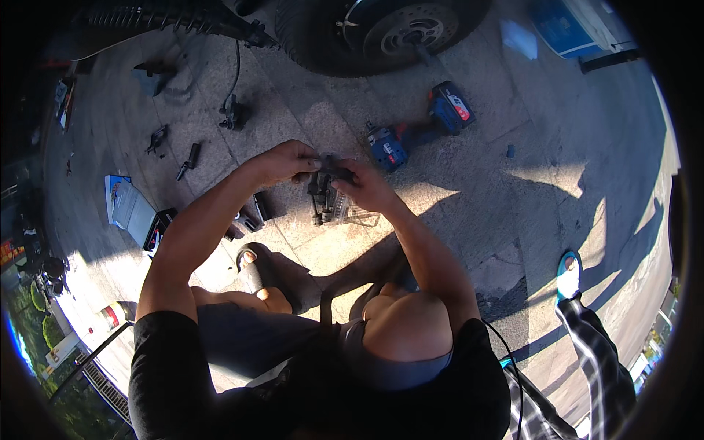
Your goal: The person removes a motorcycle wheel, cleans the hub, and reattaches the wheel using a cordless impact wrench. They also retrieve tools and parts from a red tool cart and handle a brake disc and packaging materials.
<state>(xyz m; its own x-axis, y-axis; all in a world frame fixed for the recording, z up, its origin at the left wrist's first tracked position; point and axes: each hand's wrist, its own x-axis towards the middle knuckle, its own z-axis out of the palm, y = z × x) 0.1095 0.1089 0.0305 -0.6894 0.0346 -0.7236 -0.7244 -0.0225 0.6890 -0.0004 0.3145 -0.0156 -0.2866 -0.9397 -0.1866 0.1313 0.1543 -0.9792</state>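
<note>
Out in front of me, both my hands meet at a small dark metal part. My left hand point(292, 162) pinches its left end between thumb and fingers. From the other side my right hand point(365, 185) grips the right end of the dark part point(334, 169). Its exact kind I cannot make out. Just below it in view are several dark rod-like pieces with thicker ends point(318, 209) and a pale ribbed piece point(339, 205); whether they hang from the part or lie on the ground is unclear. A blue cordless impact wrench point(385, 147) lies right of my hands.
A wheel with a brake disc point(411, 33) stands ahead. A brake caliper point(232, 111) on a hose, dark cylindrical pieces point(189, 160) and an opened box point(136, 209) lie leftward. A blue and white container point(579, 29) stands far right. Another person's sandalled foot point(568, 275) is at right.
</note>
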